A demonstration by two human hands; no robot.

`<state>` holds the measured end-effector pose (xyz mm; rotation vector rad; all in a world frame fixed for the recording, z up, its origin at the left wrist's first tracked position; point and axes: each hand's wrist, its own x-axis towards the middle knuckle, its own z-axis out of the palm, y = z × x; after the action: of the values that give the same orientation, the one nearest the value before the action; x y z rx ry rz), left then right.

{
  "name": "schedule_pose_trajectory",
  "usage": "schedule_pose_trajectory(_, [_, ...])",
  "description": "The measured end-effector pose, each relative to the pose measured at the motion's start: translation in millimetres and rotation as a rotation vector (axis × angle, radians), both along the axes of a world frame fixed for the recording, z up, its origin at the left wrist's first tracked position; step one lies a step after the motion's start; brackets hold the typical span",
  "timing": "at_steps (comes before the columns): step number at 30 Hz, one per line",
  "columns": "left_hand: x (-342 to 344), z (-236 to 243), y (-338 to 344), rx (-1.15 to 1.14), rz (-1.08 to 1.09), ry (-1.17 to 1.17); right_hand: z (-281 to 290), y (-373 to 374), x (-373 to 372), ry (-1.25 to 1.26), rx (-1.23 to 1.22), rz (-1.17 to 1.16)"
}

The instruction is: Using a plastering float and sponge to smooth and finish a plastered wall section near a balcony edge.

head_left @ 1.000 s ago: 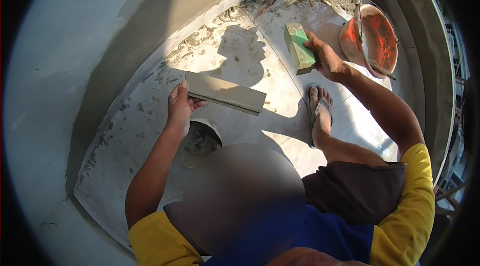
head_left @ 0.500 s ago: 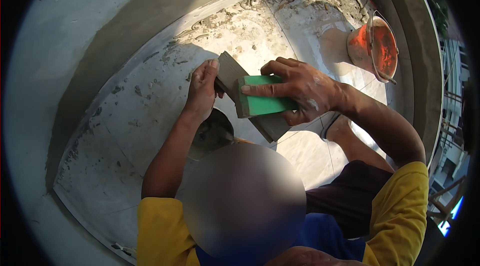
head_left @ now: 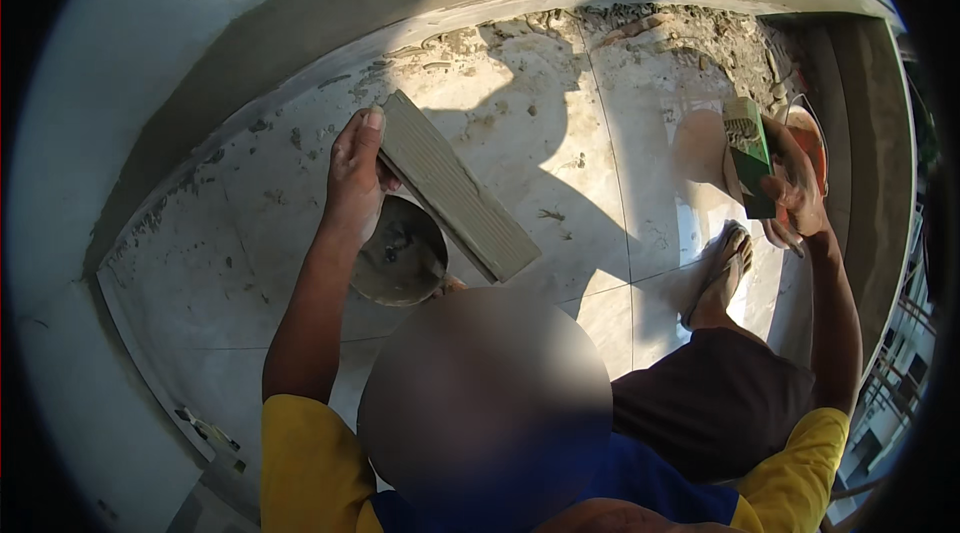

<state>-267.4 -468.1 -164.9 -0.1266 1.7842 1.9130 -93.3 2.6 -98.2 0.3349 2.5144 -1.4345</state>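
My left hand (head_left: 354, 165) is closed on the upper end of a long, flat grey board (head_left: 458, 188), its thumb over the edge. The board's upper face looks ridged and smeared with grey, and it slants down to the right. Off to the right, my right hand (head_left: 797, 178) grips a green sponge-like block (head_left: 752, 161) with grey, gritty residue on one side. Block and hand are in front of an orange-smeared bucket (head_left: 822, 155), partly hiding it; whether they touch it I cannot tell. Below my left hand sits a round dark pan (head_left: 400, 251) with a handle.
Pale floor tiles (head_left: 590, 188) carry scattered dried bits. Rubble (head_left: 715, 41) lies along the far wall base. A curved wall (head_left: 230, 83) rises at the left and back, a ledge (head_left: 872, 133) at the right. My sandalled foot (head_left: 722, 278) stands near the bucket.
My right hand has carried the green block off the board and to the right, toward the bucket. The board shifted slightly left in my left hand, and its whole face now shows.
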Motion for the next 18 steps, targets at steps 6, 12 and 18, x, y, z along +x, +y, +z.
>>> schedule_pose_trajectory(6, [21.3,22.7,78.8,-0.336,-0.044,0.039,-21.7,173.1,82.5,0.017,-0.521,-0.425])
schedule_pose_trajectory(12, [42.8,12.2,166.0,-0.511,-0.261,0.254,-68.7,241.4,60.6,-0.047,-0.713,-0.271])
schedule_pose_trajectory(18, [79.3,12.6,206.9,-0.625,-0.186,0.135,-63.5,239.5,-6.9,-0.084,-0.882,0.04])
